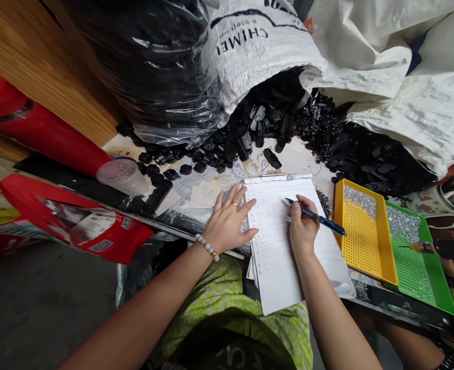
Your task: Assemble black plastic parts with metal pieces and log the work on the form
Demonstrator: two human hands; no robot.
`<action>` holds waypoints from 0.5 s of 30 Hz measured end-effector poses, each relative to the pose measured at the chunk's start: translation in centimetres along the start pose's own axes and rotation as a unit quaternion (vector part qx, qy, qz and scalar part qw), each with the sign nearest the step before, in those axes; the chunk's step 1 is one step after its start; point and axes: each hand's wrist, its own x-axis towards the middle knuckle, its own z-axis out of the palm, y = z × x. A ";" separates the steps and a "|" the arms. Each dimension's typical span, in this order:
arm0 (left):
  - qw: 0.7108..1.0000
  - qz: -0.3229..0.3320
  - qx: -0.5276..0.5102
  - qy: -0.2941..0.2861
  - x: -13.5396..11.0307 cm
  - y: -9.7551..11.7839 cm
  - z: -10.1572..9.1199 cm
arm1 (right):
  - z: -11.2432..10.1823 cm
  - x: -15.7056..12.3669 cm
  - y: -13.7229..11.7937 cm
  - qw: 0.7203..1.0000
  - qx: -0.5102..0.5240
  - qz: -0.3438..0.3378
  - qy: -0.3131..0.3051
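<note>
Evidently, you have writing in hand: your right hand (303,226) grips a dark blue pen (329,224) between thumb and fingers, its point over the upper middle of the lined sheet (275,262). Whether the point touches the paper cannot be told from this view. Your left hand (229,221) is spread, gripping nothing, and lies across the left edge of the sheets, apparently steadying them. The sheet is on the bench in front of you, below a metal clip (275,178), with its lower end overhanging the edge towards your lap. Handwritten entries run down its left side; they are too small to read. In my judgement, the next stroke calls for the pen point set squarely on the chosen line, with the left hand kept firm because the overhanging end lacks support. Note the yellow perforated tray (361,246) just beside the sheet's right edge; your pen's rear end reaches towards it.
</note>
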 end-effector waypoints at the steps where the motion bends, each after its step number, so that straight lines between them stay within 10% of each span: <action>1: 1.000 -0.001 -0.001 0.000 0.0 0.0 0.0 | 0.0 0.0 0.0 1.000 0.001 -0.001 -0.004; 15: 1.000 -0.004 -0.008 -0.005 0.0 0.0 -0.1 | 0.1 0.0 -0.2 0.998 -0.010 -0.009 -0.054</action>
